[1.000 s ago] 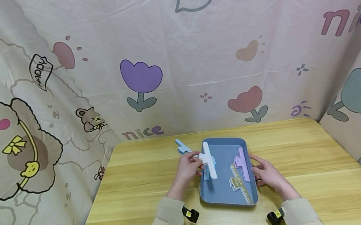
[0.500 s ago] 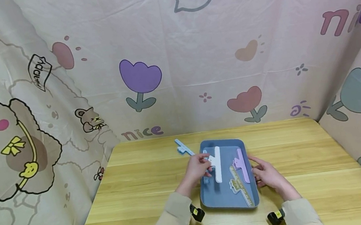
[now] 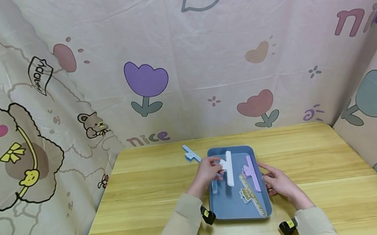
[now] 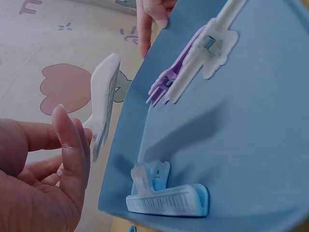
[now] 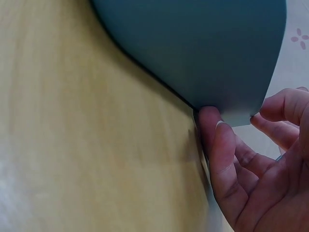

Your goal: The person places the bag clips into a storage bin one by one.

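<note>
My left hand [image 3: 209, 171] pinches a white long-jawed clip [image 3: 229, 169] by its handle, above the left half of a blue-grey tray [image 3: 230, 206]. In the left wrist view the white clip [image 4: 104, 89] is held apart from the tray floor. Under that hand, a light blue clip [image 4: 166, 200] lies along the tray's left side, partly hidden from the head view. Toward the right side lie a purple clip [image 3: 252, 174] and a clear clip with a gold-toned scale [image 3: 251, 196]. My right hand [image 3: 279, 181] touches the tray's outer right wall with loosely bent fingers.
Another light blue clip [image 3: 191, 153] lies on the wooden table [image 3: 142, 201], just outside the tray's upper left corner. A printed curtain [image 3: 180, 106] hangs behind the table and along both sides.
My left hand has carried the white clip rightward, farther over the tray. The tray has shifted and turned slightly. My right hand has stayed almost still at its wall.
</note>
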A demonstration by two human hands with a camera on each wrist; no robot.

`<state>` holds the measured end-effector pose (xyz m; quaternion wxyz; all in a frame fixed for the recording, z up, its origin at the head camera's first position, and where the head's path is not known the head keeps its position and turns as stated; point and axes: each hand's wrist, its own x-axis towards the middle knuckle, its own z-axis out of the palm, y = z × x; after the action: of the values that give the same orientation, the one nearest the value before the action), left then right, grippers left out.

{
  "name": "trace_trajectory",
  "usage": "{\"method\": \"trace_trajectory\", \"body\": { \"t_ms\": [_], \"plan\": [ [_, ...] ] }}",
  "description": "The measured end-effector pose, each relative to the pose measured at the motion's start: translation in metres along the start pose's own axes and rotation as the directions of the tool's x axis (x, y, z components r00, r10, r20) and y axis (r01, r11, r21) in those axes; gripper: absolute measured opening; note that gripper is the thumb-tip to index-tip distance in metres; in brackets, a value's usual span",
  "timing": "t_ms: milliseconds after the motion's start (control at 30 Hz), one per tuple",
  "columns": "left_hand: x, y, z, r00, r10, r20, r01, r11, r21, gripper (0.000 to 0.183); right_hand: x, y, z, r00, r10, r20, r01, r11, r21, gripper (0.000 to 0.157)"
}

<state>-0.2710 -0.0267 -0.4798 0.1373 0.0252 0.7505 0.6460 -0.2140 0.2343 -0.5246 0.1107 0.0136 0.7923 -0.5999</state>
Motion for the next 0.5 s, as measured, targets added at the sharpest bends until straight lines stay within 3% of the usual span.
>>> {"method": "trace_trajectory", "body": {
  "t_ms": [133,500],
  "plan": [
    [0.007,0.003,0.004,1.0,-0.028,-0.01,0.028,1.0,0.013,0.037,0.0,0.001,0.0,1.0,-0.004,-0.001,0.004,1.0,0.003,0.059],
    [0.018,0.004,0.015,1.0,-0.02,0.005,0.02,0.998,0.065,0.039,0.001,0.001,0.0,1.0,-0.008,-0.01,0.008,1.0,0.015,0.058]
  ]
}}
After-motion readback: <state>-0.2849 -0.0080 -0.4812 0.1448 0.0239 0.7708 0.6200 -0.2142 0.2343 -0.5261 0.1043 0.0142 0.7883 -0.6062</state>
